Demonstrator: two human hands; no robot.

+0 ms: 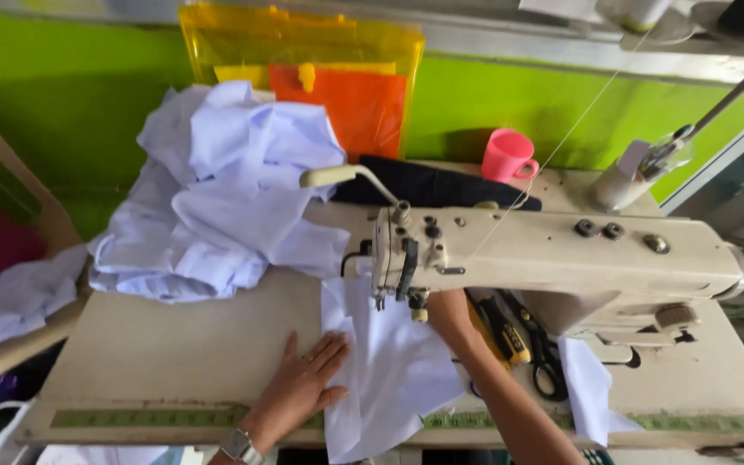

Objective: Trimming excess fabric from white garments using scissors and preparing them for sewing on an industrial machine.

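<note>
- Two hands on one pale lilac fabric piece [393, 366], spread under the needle of a cream sewing machine [561, 250].
- Left hand [303, 383] flat, fingers wide, pressing down the cloth's left edge.
- Right hand [448, 314] tucked behind the presser foot, resting on the cloth; grip can't tell.
- Black scissors [546, 357] just right of that wrist.
- Heaped lilac garments [226, 198] back left, pink mug [507, 156] further behind.

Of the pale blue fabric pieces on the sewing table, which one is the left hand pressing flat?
The flat pale blue cloth piece under the sewing machine's needle; the left hand rests on its edge. The crumpled pale blue pile lies untouched behind.
</note>
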